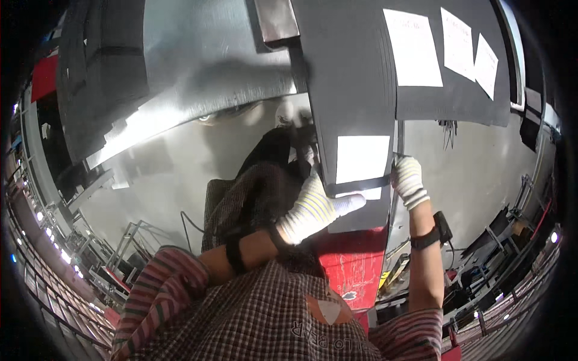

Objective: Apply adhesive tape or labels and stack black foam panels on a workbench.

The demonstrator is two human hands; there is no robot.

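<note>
A dark grey upright panel [355, 108] stands in front of me, with a white sheet of paper [363, 157] on its lower part. Across that sheet runs a narrow black strip [360, 185]. My left hand [314, 207], in a white striped glove, is at the panel's left edge. The strip's left end meets it between thumb and fingers. Its thumb lies over the panel's face, while the fingers are partly hidden. On the opposite edge my right hand [410, 182], gloved alike, is closed around the strip's right end. A red base [352, 265] shows below the panel.
A large shiny metal sheet [211, 66] spans the upper left. More papers [412, 48] hang on the dark board at the upper right. Dark cloth [259, 186] lies left of my left hand. Metal frames [132, 240] stand farther left, and racks [494, 240] at right.
</note>
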